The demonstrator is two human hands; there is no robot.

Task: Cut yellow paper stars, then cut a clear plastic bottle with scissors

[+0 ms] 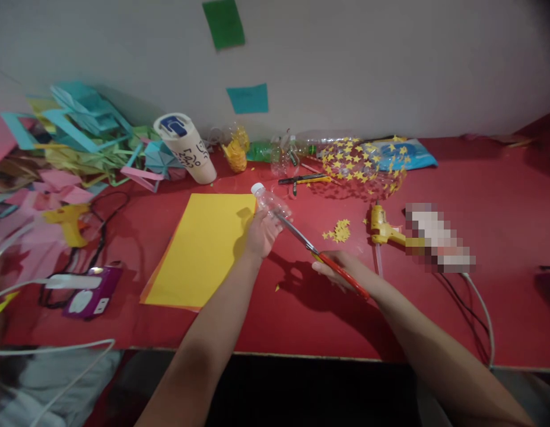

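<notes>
I have the clear plastic bottle (271,200) in the left hand (261,232), above the red table (337,338), by the top right corner of the yellow sheet (203,249). Left fingers part-curled round it from the near side. Right hand (355,267) closed on the red-handled scissors (308,244); can't tell which fingers sit in the loops. Blades look together or almost; can't be sure.

Key relation: bottle lies ahead and left of the right hand, left hand nearer. Its long axis slants, white cap (257,188) up-left, other end down-right, roughly in line with the scissors. Tips overlap that lower end in my view; I can't tell whether inside, outside or touching. My read: angle of blades to that end matters most. Yellow stars (339,231) and a glue gun (384,228) lie right of the bottle.
</notes>
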